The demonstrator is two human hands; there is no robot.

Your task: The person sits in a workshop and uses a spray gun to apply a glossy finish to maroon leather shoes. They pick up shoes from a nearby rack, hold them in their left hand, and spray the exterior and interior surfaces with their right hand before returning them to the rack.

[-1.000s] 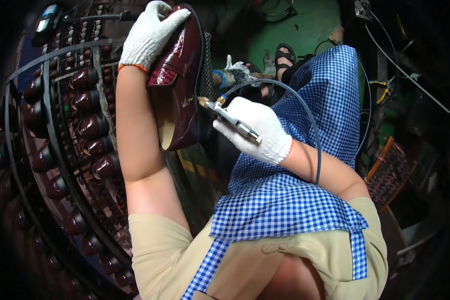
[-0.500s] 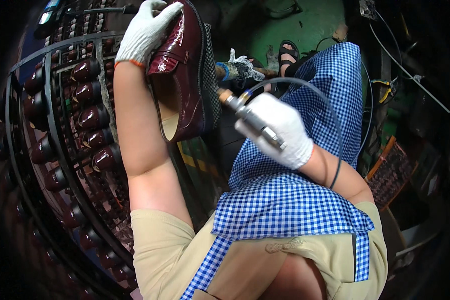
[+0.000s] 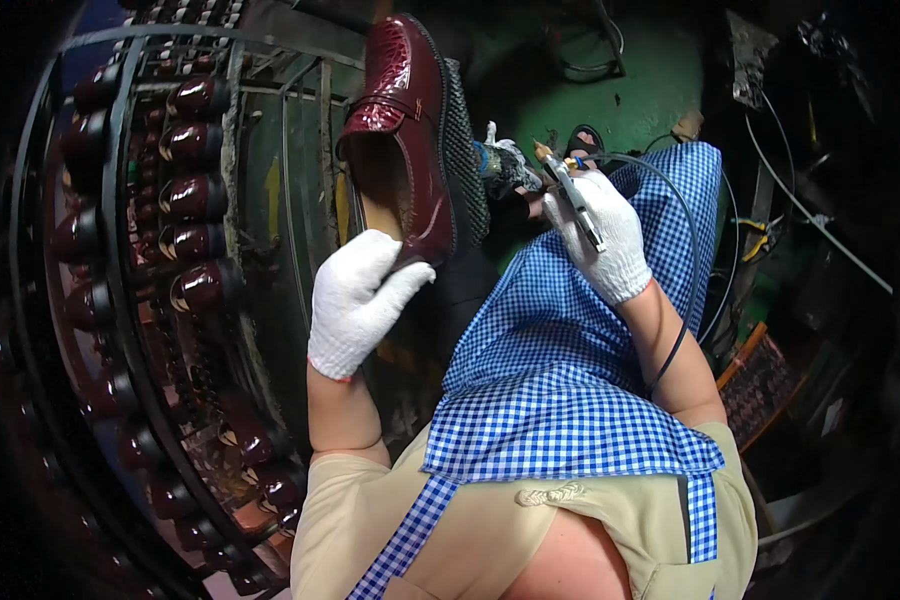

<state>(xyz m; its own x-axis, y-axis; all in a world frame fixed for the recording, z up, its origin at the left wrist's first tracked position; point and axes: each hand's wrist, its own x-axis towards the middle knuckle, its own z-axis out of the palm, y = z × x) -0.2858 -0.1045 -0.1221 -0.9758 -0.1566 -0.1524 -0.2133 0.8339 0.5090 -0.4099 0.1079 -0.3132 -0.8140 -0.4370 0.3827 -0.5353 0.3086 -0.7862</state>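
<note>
A glossy burgundy loafer (image 3: 430, 190) with a textured dark sole is held up left of centre, its opening toward me. My left hand (image 3: 355, 295), in a white knit glove, grips it at the heel, fingers at the opening and thumb toward the outer side. My right hand (image 3: 610, 235), also gloved in white, is closed round a slim metal air gun (image 3: 576, 200) with a tapered tan tip. A thin dark hose (image 3: 692, 250) runs from the gun past my wrist. The tip points up and left, apart from the loafer.
At left a metal rack (image 3: 120, 200) carries several rows of burgundy shoes (image 3: 198, 195). Beyond the loafer is a ragged, cloth-wrapped piece (image 3: 505, 165). A sandaled foot (image 3: 585, 145) rests on the green floor (image 3: 660, 80). Yellow-handled pliers (image 3: 760, 240) and loose cables lie at right.
My left hand has shifted from the loafer's toe end to its heel. The loafer has moved slightly right and up. My right hand has moved right with the air gun, away from the sole.
</note>
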